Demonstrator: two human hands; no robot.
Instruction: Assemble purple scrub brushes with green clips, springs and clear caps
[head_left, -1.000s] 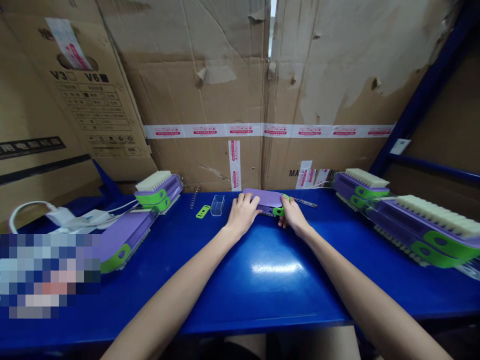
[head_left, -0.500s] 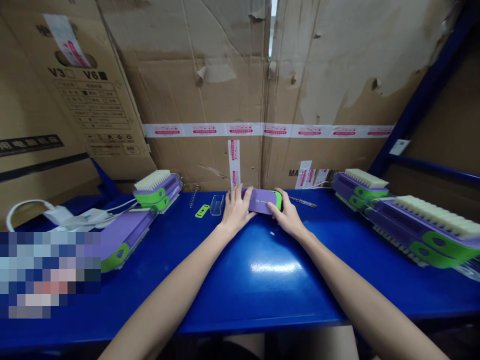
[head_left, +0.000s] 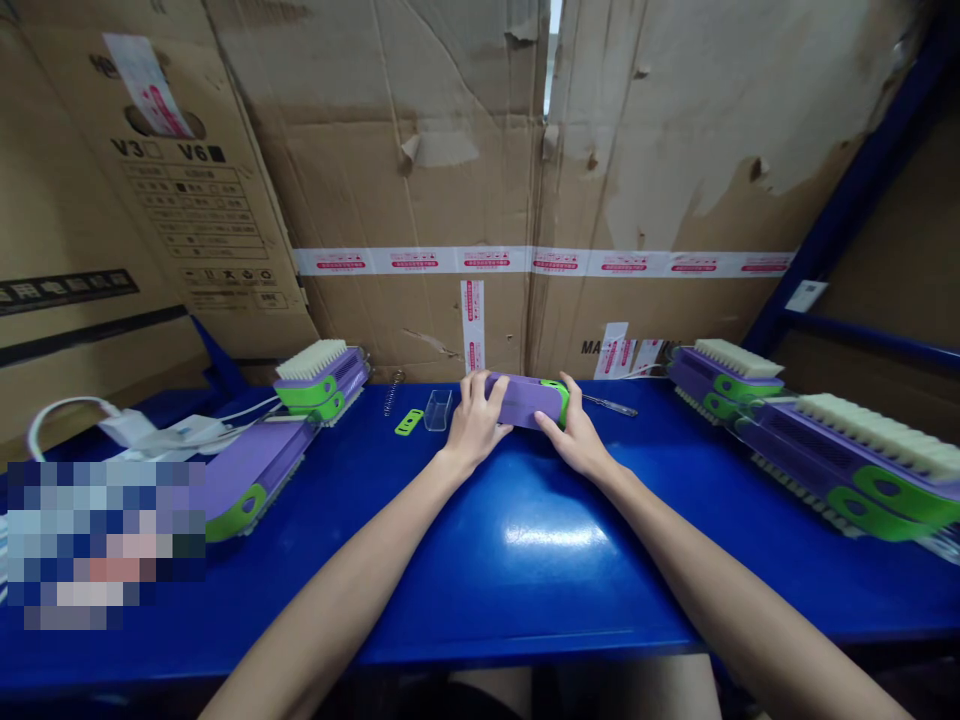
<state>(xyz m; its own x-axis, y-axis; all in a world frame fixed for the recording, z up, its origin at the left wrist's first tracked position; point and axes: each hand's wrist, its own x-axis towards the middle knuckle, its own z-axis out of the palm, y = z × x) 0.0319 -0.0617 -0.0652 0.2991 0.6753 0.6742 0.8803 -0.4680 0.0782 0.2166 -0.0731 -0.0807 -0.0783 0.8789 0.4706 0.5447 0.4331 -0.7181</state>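
Between my hands is a purple-and-green brush (head_left: 525,403), like the bristled ones nearby; its own bristles are not visible. My left hand (head_left: 476,420) grips its left end, fingers over the top. My right hand (head_left: 574,425) is closed around the green right end, thumb on the purple face. The brush is tilted, showing its upper edge. Left of my left hand stand a small clear plastic box (head_left: 438,412) and a flat green plate with holes (head_left: 409,422). A thin coil spring (head_left: 392,393) lies behind them. Beyond my right hand lies a screwdriver (head_left: 611,406).
Stacked brushes (head_left: 855,460) stand on the right of the blue table (head_left: 540,600), with more brushes (head_left: 322,380) on the left. White adapters and cables (head_left: 142,435) lie at far left, beside a pixelated patch. Cardboard (head_left: 420,200) walls the back.
The brush has rolled in my hands, so its printed face has turned down and its upper edge shows. The small white bit on the table is no longer visible. The view has shifted slightly.
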